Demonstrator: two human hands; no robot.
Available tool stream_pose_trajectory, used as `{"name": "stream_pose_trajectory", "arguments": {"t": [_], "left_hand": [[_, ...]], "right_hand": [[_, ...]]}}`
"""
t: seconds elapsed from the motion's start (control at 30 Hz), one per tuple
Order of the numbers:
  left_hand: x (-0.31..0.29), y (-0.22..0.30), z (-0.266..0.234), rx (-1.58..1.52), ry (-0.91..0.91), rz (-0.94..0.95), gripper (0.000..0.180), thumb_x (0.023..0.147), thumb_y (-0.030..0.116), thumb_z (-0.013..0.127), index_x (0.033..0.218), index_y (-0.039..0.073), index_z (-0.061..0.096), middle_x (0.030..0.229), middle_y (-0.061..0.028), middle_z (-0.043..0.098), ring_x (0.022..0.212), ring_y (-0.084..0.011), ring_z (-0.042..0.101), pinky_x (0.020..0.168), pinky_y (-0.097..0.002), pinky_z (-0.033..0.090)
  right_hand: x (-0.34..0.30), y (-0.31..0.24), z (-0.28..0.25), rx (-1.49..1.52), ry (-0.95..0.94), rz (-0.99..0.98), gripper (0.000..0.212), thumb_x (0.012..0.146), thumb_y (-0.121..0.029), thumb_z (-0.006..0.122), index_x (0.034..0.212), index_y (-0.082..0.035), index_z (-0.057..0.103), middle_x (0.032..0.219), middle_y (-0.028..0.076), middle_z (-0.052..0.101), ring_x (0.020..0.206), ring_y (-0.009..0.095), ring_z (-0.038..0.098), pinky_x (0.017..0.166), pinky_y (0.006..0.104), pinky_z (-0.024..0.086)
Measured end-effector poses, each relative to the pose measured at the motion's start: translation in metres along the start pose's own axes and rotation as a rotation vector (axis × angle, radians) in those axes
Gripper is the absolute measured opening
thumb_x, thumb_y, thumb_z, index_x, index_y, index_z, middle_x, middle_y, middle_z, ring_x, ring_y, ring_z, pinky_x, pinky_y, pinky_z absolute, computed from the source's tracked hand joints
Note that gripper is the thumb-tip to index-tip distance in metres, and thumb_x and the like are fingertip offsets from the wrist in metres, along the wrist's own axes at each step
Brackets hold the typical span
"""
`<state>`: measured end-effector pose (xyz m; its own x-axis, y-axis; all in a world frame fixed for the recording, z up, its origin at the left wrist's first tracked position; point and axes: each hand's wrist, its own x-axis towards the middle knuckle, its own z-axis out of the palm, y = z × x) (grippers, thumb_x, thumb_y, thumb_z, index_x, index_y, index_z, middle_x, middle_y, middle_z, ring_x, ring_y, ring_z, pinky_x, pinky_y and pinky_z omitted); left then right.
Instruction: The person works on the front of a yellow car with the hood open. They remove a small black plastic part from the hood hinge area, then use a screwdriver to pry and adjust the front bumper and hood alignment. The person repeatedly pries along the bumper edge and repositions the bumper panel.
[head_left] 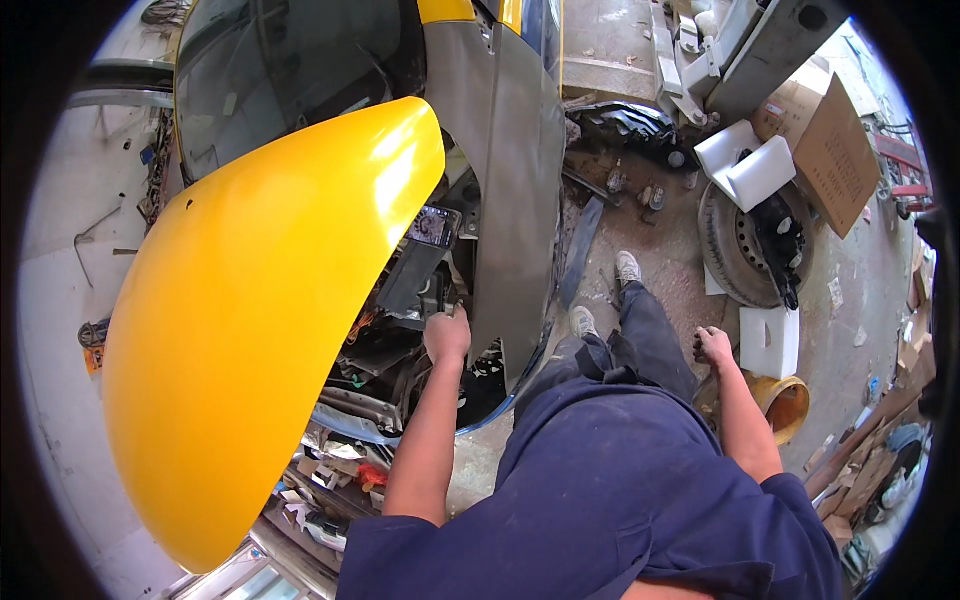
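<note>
My left hand (pixel 447 335) reaches over the engine bay of a car, beside the inner edge of a bare grey fender (pixel 515 190). Its fingers are closed, and what they grip, if anything, is hidden. Beyond it, a phone (pixel 433 227) with a lit screen rests near a black box-shaped part (pixel 410 275). A raised, glossy yellow hood (pixel 250 320) covers much of the left side. My right hand (pixel 713 347) hangs by my right side, fingers curled in; anything small inside them cannot be made out.
To the right, a wheel (pixel 735 245) lies on the floor under white foam pieces (pixel 760 170), beside an open cardboard box (pixel 835 150). A yellow cylinder (pixel 785 408) stands nearer. Dark car parts (pixel 625 125) lie past my feet, near a grey post (pixel 775 60).
</note>
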<state>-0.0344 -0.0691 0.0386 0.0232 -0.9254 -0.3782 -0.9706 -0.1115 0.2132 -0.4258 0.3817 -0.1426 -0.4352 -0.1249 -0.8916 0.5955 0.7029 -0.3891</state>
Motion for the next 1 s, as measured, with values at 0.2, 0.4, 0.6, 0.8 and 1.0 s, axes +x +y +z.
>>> {"name": "stream_pose_trajectory", "arguments": {"t": [0.2,0.4,0.6,0.8,1.0], "left_hand": [[-0.008,0.003,-0.014,0.111,0.058,0.188,0.049,0.105,0.050,0.062,0.099,0.006,0.082,0.098,-0.0253,0.079,0.098,-0.0480,0.076,0.087,-0.0583,0.059],[-0.005,-0.005,-0.008,0.105,0.112,0.247,0.045,0.105,0.049,0.063,0.097,0.009,0.081,0.093,-0.0233,0.079,0.092,-0.0479,0.076,0.083,-0.0589,0.060],[0.000,-0.014,-0.009,0.087,0.118,0.361,0.040,0.102,0.045,0.068,0.093,0.007,0.078,0.091,-0.0243,0.077,0.090,-0.0493,0.074,0.081,-0.0593,0.059],[0.001,-0.010,-0.017,0.106,0.052,0.316,0.039,0.102,0.045,0.068,0.096,0.008,0.078,0.095,-0.0253,0.078,0.095,-0.0491,0.074,0.085,-0.0589,0.059],[-0.008,-0.001,-0.019,0.057,0.057,0.201,0.041,0.103,0.050,0.065,0.107,0.012,0.081,0.103,-0.0252,0.079,0.101,-0.0473,0.076,0.089,-0.0585,0.060]], "right_hand": [[0.003,0.018,0.005,-0.004,-0.027,-0.020,0.028,0.112,-0.031,0.065,0.107,-0.004,0.066,0.079,0.008,0.064,0.062,0.022,0.064,0.054,0.0386,0.054],[-0.001,0.030,0.009,-0.024,-0.008,0.005,0.029,0.112,-0.030,0.065,0.105,-0.002,0.067,0.079,0.009,0.066,0.061,0.021,0.064,0.052,0.0375,0.053],[-0.004,0.015,0.016,-0.037,-0.004,-0.024,0.028,0.112,-0.029,0.065,0.106,-0.002,0.068,0.078,0.007,0.064,0.060,0.020,0.063,0.051,0.0362,0.052],[-0.013,-0.017,0.025,-0.014,-0.045,-0.045,0.026,0.111,-0.028,0.065,0.105,-0.002,0.066,0.077,0.006,0.062,0.057,0.019,0.059,0.050,0.0342,0.047],[-0.022,-0.035,0.009,-0.029,-0.032,-0.098,0.026,0.111,-0.029,0.066,0.104,-0.004,0.065,0.076,0.006,0.062,0.057,0.019,0.060,0.049,0.0343,0.047]]}}
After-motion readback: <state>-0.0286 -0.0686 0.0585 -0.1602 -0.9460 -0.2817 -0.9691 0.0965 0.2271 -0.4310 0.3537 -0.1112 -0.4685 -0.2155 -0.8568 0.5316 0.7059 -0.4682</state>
